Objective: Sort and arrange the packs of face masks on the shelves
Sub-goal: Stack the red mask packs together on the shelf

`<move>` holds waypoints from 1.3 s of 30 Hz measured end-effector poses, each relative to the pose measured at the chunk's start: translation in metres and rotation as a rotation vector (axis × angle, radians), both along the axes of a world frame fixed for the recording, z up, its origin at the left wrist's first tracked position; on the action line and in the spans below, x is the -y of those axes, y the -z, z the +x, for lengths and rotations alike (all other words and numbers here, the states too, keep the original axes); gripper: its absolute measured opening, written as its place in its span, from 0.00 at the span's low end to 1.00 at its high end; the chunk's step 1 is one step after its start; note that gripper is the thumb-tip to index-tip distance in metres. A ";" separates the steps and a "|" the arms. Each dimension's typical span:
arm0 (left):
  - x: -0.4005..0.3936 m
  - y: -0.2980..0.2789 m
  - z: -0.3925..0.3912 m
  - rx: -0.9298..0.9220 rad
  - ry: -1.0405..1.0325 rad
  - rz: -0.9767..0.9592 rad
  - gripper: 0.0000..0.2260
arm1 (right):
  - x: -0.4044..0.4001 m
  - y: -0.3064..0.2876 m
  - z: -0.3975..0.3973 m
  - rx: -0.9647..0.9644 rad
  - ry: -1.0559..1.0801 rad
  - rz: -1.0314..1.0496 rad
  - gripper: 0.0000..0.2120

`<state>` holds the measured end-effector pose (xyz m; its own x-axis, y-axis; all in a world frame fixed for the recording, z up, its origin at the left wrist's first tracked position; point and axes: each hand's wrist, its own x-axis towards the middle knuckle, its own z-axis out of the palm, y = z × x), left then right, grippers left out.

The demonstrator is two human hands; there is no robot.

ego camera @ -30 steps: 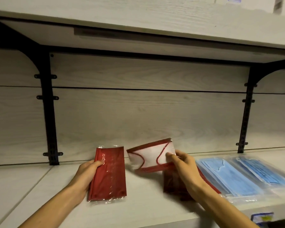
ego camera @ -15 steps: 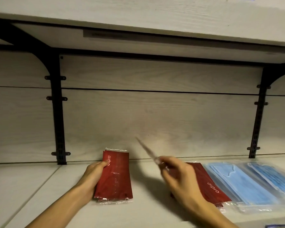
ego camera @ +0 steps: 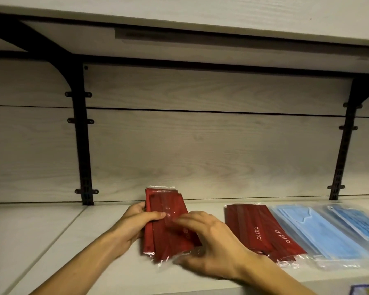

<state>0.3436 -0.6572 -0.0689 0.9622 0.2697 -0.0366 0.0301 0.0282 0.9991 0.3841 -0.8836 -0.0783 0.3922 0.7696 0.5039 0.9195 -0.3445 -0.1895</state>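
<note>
A small stack of dark red face-mask packs in crinkled clear plastic wrap (ego camera: 166, 226) lies flat on the pale wood-grain laminate shelf (ego camera: 51, 235), low in the centre of the frame, its far end close to the matching wood-grain back panel (ego camera: 200, 150). The packs are long, thin rectangles; the top one sits slightly askew on the one beneath, so the edges fan out at the near end.

The left hand (ego camera: 132, 226) comes in from the lower left and grips the stack's left long edge: the thumb lies across the glossy top face, and the other fingers curl at the far left side. The right hand (ego camera: 209, 248) enters from the lower right and covers the stack's near right corner. Its fingers are bent and lightly spread over the top pack, with the thumb down by the loose plastic at the near end; motion blur hides whether they pinch the wrap or only press on it.

To the right, just apart from that hand, a second pile of red wrapped packs with white lettering (ego camera: 262, 228) rests on the shelf. Beside it lie light blue pleated masks in clear plastic sleeves (ego camera: 307, 233), overlapping toward the right edge. Black metal slotted brackets (ego camera: 83, 145) rise at the left and right, carrying a second board of the same laminate across the top.
</note>
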 end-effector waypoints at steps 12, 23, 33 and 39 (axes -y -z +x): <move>0.002 -0.005 -0.007 0.033 0.052 -0.044 0.16 | -0.005 0.003 0.014 -0.840 0.197 0.362 0.20; -0.007 0.004 0.005 -0.050 0.038 -0.086 0.11 | 0.002 0.000 0.027 -1.024 0.331 0.775 0.01; -0.002 0.000 0.002 -0.021 0.065 -0.110 0.17 | -0.012 -0.004 0.026 -1.314 0.218 1.109 0.16; -0.008 -0.002 -0.002 -0.021 0.046 -0.046 0.15 | -0.010 -0.005 0.026 -1.133 0.314 0.887 0.24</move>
